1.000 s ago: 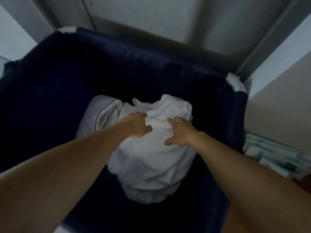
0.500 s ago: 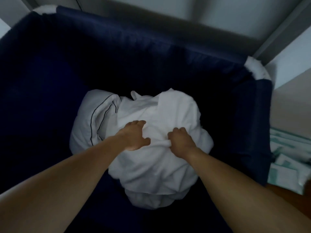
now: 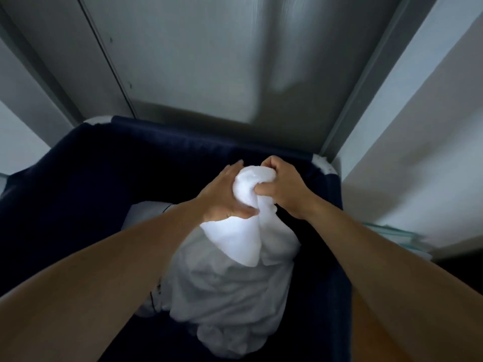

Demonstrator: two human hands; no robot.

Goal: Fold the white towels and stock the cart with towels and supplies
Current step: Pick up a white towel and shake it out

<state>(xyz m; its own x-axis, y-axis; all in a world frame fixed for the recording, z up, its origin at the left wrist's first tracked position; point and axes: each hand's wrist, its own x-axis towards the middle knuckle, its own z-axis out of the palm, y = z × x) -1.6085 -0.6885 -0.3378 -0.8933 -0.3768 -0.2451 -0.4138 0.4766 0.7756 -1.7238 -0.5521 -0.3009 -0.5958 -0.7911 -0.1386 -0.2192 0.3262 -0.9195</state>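
Over the navy laundry bin [image 3: 78,205] and its heap of white linen [image 3: 227,291], a bunched white towel [image 3: 251,194] is held up, clasped by the left hand [image 3: 222,199] and gripped by the curled right hand [image 3: 282,189]. Fetching is judged under way; drawing clear and spreading are called for next.

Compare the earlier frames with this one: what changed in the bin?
Both hands, earlier resting on the white pile, closed on a white towel and lifted it toward the far rim of the navy fabric bin. The left hand pinches it from the side; the right hand grips its bunched top. The remaining white linen stays in the bin.
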